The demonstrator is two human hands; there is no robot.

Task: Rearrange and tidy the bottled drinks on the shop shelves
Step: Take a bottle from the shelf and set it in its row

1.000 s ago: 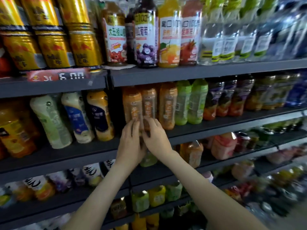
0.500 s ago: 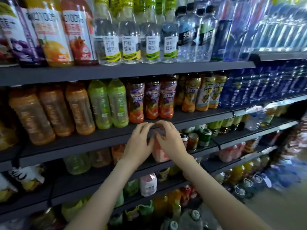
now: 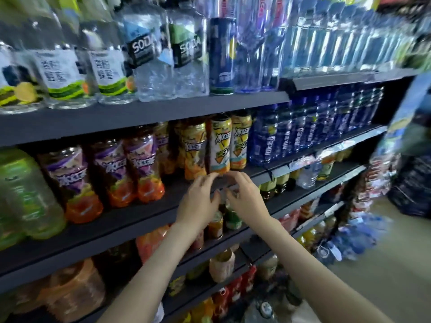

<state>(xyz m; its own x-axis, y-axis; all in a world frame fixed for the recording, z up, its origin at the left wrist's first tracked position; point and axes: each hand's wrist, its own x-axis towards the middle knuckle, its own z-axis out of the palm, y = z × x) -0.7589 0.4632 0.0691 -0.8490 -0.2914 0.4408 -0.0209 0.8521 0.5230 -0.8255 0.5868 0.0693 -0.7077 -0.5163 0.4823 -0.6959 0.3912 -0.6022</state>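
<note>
Middle shelf (image 3: pixel 121 220) is my reference. Left hand (image 3: pixel 198 201) and right hand (image 3: pixel 247 197) sit side by side at its front edge, fingers spread and loosely bent, gripping nothing. Blur hides whether the fingertips touch the edge. On the shelf, just above the hands, I count three yellow-label bottles (image 3: pixel 219 145). Further left on it are three purple-label bottles (image 3: pixel 112 173) and one green bottle (image 3: pixel 25 194). Under the shelf, below the hands, are two cans (image 3: pixel 215 226).
</note>
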